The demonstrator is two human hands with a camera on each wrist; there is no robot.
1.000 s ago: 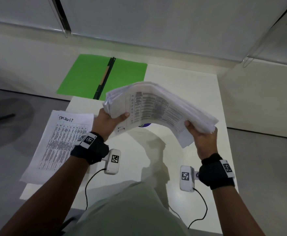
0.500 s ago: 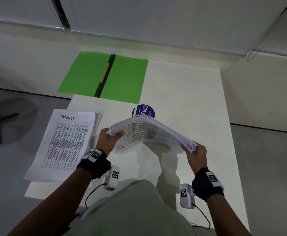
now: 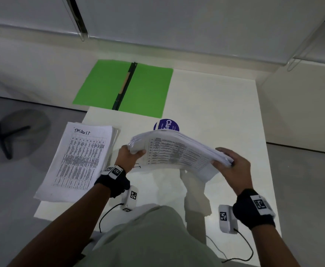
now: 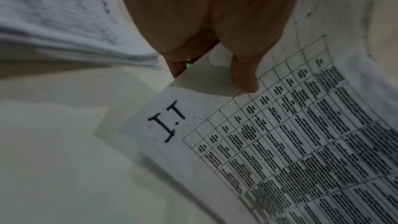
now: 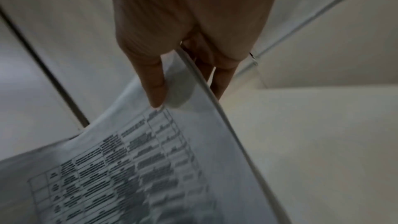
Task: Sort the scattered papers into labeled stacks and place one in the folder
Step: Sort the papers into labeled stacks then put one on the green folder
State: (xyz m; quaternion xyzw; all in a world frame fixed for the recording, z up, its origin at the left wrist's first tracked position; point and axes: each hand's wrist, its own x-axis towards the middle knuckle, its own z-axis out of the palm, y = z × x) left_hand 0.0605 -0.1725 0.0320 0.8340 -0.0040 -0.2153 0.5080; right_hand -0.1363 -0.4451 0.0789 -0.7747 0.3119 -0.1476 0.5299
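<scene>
I hold a thick stack of printed papers point(image 3: 179, 151) above the white table, bowed upward between my hands. My left hand point(image 3: 132, 154) grips its left end, thumb on top; the top sheet is hand-marked "I.T" point(image 4: 168, 122). My right hand point(image 3: 228, 162) grips the right end point(image 5: 193, 101), thumb over the sheets and fingers underneath. A second stack point(image 3: 78, 160) headed "TASKLIST" lies flat at the table's left edge, overhanging it. An open green folder point(image 3: 125, 87) with a dark spine lies at the far left corner, nothing on it.
A round purple sticker point(image 3: 166, 124) on the table shows just behind the held stack. The white table point(image 3: 215, 112) extends right and far. A wall runs along the back, a pale cabinet stands at right, and a chair base point(image 3: 1, 135) is on the floor left.
Both hands have brought the held stack down and nearer to me, lower over the table. The purple sticker came into view behind it. The TASKLIST stack and folder have stayed put.
</scene>
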